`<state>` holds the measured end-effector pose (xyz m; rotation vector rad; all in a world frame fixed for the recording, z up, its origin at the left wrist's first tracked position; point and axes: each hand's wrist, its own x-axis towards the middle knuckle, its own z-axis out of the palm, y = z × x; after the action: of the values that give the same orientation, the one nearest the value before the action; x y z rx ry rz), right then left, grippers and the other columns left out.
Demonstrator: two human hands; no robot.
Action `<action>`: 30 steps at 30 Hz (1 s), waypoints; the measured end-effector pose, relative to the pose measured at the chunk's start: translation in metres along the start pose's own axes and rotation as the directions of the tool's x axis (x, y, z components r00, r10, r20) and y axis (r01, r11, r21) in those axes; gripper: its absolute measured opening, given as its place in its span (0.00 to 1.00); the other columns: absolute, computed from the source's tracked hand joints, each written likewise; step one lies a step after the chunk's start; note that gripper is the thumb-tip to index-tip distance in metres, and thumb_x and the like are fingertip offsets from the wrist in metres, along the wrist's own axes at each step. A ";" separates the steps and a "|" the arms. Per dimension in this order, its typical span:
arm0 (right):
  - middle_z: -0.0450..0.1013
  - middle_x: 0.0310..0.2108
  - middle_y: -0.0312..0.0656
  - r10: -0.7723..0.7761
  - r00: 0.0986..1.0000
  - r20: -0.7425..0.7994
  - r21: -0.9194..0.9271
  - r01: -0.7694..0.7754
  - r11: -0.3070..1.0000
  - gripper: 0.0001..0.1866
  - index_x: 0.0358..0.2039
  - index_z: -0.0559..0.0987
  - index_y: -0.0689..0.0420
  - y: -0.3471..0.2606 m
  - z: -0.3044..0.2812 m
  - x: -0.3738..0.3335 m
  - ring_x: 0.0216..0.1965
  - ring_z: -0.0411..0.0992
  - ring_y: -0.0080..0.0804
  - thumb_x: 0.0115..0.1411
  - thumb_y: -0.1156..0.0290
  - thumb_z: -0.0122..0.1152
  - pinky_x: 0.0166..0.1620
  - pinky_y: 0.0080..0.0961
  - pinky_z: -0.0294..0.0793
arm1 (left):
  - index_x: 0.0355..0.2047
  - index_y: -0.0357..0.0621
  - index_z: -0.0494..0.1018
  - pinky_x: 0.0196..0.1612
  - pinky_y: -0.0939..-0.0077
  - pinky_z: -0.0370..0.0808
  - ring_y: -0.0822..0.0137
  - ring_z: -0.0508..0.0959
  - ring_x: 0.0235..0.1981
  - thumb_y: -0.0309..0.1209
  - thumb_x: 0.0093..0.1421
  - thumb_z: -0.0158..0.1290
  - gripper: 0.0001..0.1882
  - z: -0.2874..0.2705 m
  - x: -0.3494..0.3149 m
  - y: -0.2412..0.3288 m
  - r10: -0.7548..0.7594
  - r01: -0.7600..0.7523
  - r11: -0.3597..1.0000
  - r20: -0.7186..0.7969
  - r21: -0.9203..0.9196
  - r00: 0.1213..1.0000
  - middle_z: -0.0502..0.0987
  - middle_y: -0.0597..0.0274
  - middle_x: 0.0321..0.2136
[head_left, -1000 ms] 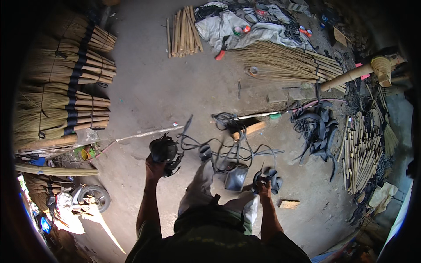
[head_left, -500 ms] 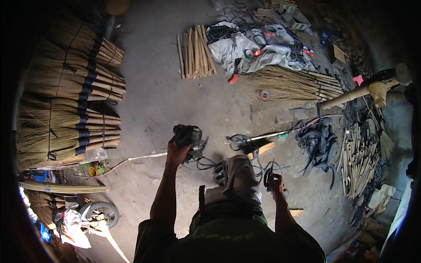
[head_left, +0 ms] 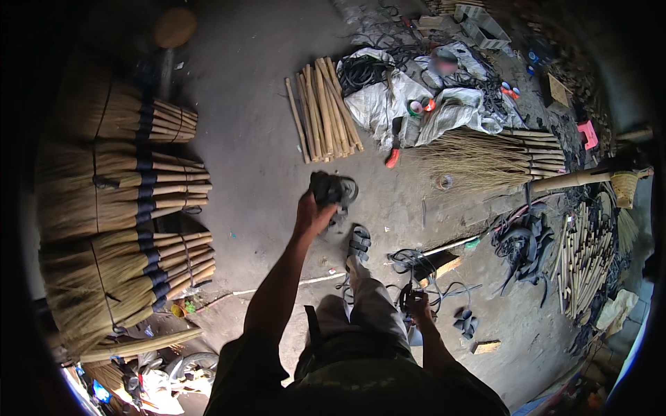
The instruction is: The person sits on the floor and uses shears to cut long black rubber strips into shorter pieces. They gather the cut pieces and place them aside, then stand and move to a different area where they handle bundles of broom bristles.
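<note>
My left hand (head_left: 318,213) is raised ahead of me, its fingers wrapped round a dark bundle of coiled black strips (head_left: 331,187). Part of one loop sticks out beyond the fingers. Low by my right thigh, my right hand (head_left: 419,305) is closed on a black strip (head_left: 405,297); its fingers are partly hidden in shadow. More loose black strips (head_left: 411,261) lie tangled on the floor just past that hand. My sandalled foot (head_left: 359,244) stands below the left hand's bundle.
Bound grass brooms (head_left: 111,180) line the left side. Ahead lie bamboo poles (head_left: 325,111), a white plastic sack (head_left: 374,104) and loose broom grass (head_left: 472,156). To the right are a heap of black strips (head_left: 524,243) and short sticks (head_left: 586,260). A wood block (head_left: 440,269) lies nearby.
I have stepped forward, and my foot now shows ahead of me. The left hand with its bundle has moved forward and right, toward the poles. The right hand has come closer to my leg.
</note>
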<state>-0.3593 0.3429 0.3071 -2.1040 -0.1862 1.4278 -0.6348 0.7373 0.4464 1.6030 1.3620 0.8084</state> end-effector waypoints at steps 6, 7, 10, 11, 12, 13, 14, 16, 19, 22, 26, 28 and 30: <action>0.74 0.32 0.41 -0.041 0.995 -0.086 0.159 0.054 0.986 0.24 0.52 0.68 0.62 -0.029 0.012 -0.036 0.27 0.72 0.22 0.59 0.71 0.68 0.26 0.25 0.73 | 0.48 0.40 0.78 0.49 0.61 0.78 0.53 0.83 0.45 0.36 0.51 0.65 0.24 -0.009 0.207 0.093 0.010 -0.010 1.000 -0.007 0.017 1.000 0.84 0.49 0.42; 0.73 0.32 0.39 -0.032 0.991 -0.127 0.275 0.066 0.959 0.24 0.52 0.67 0.61 -0.035 0.013 -0.046 0.26 0.69 0.21 0.59 0.71 0.67 0.25 0.23 0.70 | 0.47 0.40 0.79 0.49 0.61 0.78 0.52 0.84 0.45 0.36 0.51 0.66 0.23 -0.007 0.243 0.107 0.032 -0.032 0.999 -0.021 0.030 0.999 0.84 0.48 0.42; 0.70 0.31 0.35 -0.025 0.983 -0.180 0.361 0.090 0.928 0.19 0.48 0.69 0.56 -0.052 0.018 -0.070 0.29 0.69 0.20 0.58 0.71 0.65 0.30 0.23 0.71 | 0.49 0.38 0.79 0.48 0.63 0.77 0.57 0.83 0.43 0.38 0.53 0.66 0.25 0.010 0.348 0.136 0.054 -0.057 0.996 -0.047 -0.067 0.997 0.84 0.52 0.43; 0.73 0.31 0.39 -0.100 0.965 -0.244 0.277 0.168 0.946 0.23 0.54 0.66 0.55 -0.057 0.024 -0.078 0.27 0.69 0.22 0.60 0.72 0.62 0.28 0.23 0.68 | 0.49 0.39 0.79 0.48 0.63 0.77 0.57 0.83 0.43 0.39 0.53 0.67 0.25 0.015 0.382 0.138 0.010 -0.013 0.997 -0.029 -0.077 1.000 0.84 0.52 0.43; 0.73 0.30 0.38 -0.117 0.950 -0.289 0.340 0.216 0.915 0.22 0.54 0.66 0.55 -0.063 0.032 -0.083 0.27 0.69 0.22 0.60 0.73 0.61 0.28 0.23 0.68 | 0.49 0.38 0.78 0.49 0.62 0.77 0.54 0.83 0.45 0.42 0.52 0.68 0.28 0.018 0.412 0.135 0.076 -0.074 0.996 0.028 -0.053 0.997 0.84 0.51 0.44; 0.73 0.30 0.38 -0.126 0.934 -0.334 0.400 0.261 0.879 0.22 0.54 0.66 0.55 -0.067 0.043 -0.091 0.27 0.69 0.22 0.60 0.74 0.60 0.28 0.22 0.68 | 0.51 0.33 0.77 0.53 0.64 0.77 0.51 0.82 0.49 0.47 0.50 0.70 0.35 0.019 0.441 0.128 -0.001 -0.013 0.994 0.131 0.104 0.991 0.82 0.45 0.48; 0.72 0.30 0.37 -0.011 0.931 -0.365 0.412 0.172 0.895 0.20 0.53 0.66 0.55 -0.072 0.052 -0.097 0.26 0.68 0.21 0.61 0.76 0.58 0.28 0.21 0.67 | 0.53 0.34 0.76 0.56 0.62 0.75 0.50 0.80 0.52 0.46 0.48 0.71 0.37 0.028 0.460 0.116 -0.038 -0.001 0.957 0.128 0.289 0.991 0.81 0.43 0.51; 0.72 0.29 0.36 -0.040 0.882 -0.470 0.400 0.253 0.881 0.20 0.54 0.66 0.55 -0.090 0.081 -0.094 0.25 0.68 0.21 0.62 0.76 0.57 0.26 0.22 0.67 | 0.62 0.32 0.66 0.63 0.62 0.70 0.50 0.73 0.62 0.45 0.43 0.74 0.50 0.044 0.478 0.083 -0.043 -0.020 0.957 0.208 0.289 0.977 0.73 0.39 0.59; 0.72 0.28 0.37 0.088 0.875 -0.476 0.469 0.168 0.867 0.21 0.54 0.66 0.54 -0.120 0.129 -0.103 0.24 0.68 0.22 0.62 0.75 0.58 0.25 0.22 0.67 | 0.68 0.30 0.58 0.66 0.62 0.68 0.49 0.69 0.66 0.49 0.44 0.73 0.58 0.050 0.441 0.019 -0.078 -0.072 0.922 0.364 0.381 0.928 0.68 0.37 0.64; 0.75 0.31 0.41 0.143 0.914 -0.379 0.554 0.101 0.826 0.23 0.56 0.67 0.53 -0.156 0.169 -0.104 0.25 0.73 0.25 0.61 0.72 0.62 0.24 0.24 0.70 | 0.66 0.31 0.61 0.64 0.60 0.70 0.46 0.71 0.64 0.54 0.49 0.68 0.53 0.016 0.341 -0.055 -0.292 0.066 0.921 0.567 0.385 0.771 0.70 0.36 0.62; 0.75 0.29 0.40 0.096 0.955 -0.281 0.611 0.101 0.786 0.22 0.56 0.67 0.54 -0.205 0.218 -0.094 0.25 0.74 0.26 0.63 0.73 0.62 0.25 0.24 0.72 | 0.64 0.33 0.66 0.62 0.58 0.73 0.42 0.74 0.61 0.62 0.55 0.61 0.49 -0.084 0.228 -0.144 -0.537 -0.019 0.766 0.655 0.643 0.531 0.74 0.36 0.59; 0.75 0.28 0.41 0.060 0.966 -0.252 0.573 0.099 0.814 0.23 0.56 0.66 0.56 -0.226 0.233 -0.090 0.25 0.73 0.26 0.62 0.73 0.62 0.26 0.25 0.72 | 0.41 0.36 0.82 0.51 0.52 0.77 0.43 0.82 0.47 0.62 0.54 0.60 0.36 -0.141 0.193 -0.177 -0.638 -0.070 0.694 0.657 0.717 0.400 0.81 0.34 0.41; 0.74 0.27 0.41 0.030 0.970 -0.240 0.560 0.113 0.821 0.24 0.55 0.66 0.58 -0.246 0.244 -0.083 0.24 0.72 0.25 0.61 0.72 0.63 0.25 0.25 0.71 | 0.31 0.39 0.81 0.38 0.54 0.78 0.50 0.82 0.31 0.57 0.55 0.60 0.29 -0.194 0.165 -0.196 -0.617 -0.091 0.705 0.672 0.703 0.410 0.82 0.44 0.28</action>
<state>-0.5604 0.6037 0.4433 -1.7236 0.2652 1.0186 -0.8577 0.9440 0.3418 1.7660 1.0361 -0.8525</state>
